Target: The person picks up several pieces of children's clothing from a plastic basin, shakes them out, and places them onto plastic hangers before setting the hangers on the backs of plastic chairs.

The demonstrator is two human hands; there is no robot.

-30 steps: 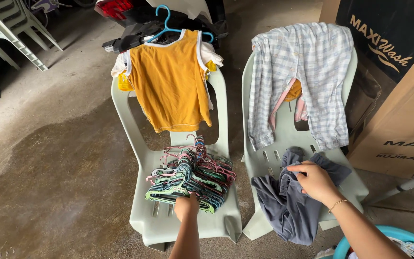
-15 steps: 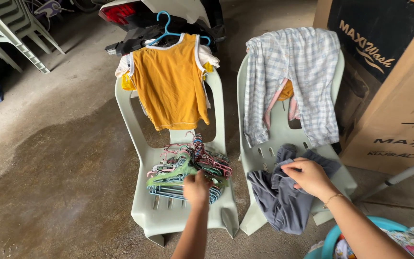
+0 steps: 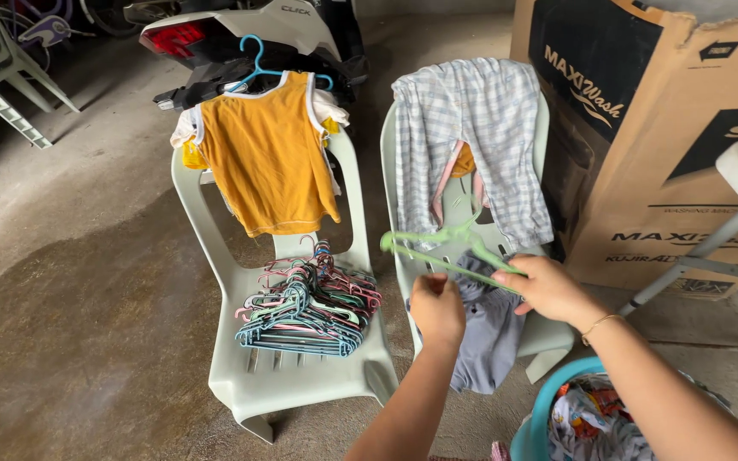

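Since half a second ago the left hand (image 3: 437,309) has left the pile of small plastic hangers in pink, green and blue (image 3: 307,300) on the seat of the left pale green plastic chair (image 3: 288,376) and come across to the right pale green plastic chair (image 3: 542,335), bringing a light green plastic hanger (image 3: 437,248) with it.

That hanger is thin and pale against the chair, so its hook is hard to trace, and its right end disappears under the right hand (image 3: 548,286). The dark grey cloth garment (image 3: 487,337) on the right seat is mostly hidden behind both hands; only its lower part shows, drooping over the seat's front edge. A turquoise plastic basin with patterned laundry (image 3: 578,410) is cut off at the bottom edge (its contents are a blur of colours).

The left hand is a closed fist seen from the back, knuckles up, and whether it grips the hanger's lower bar or the garment cannot be told. The right hand, a thin bracelet at its wrist, has fingers curled shut around the hanger's right end, just above the garment.
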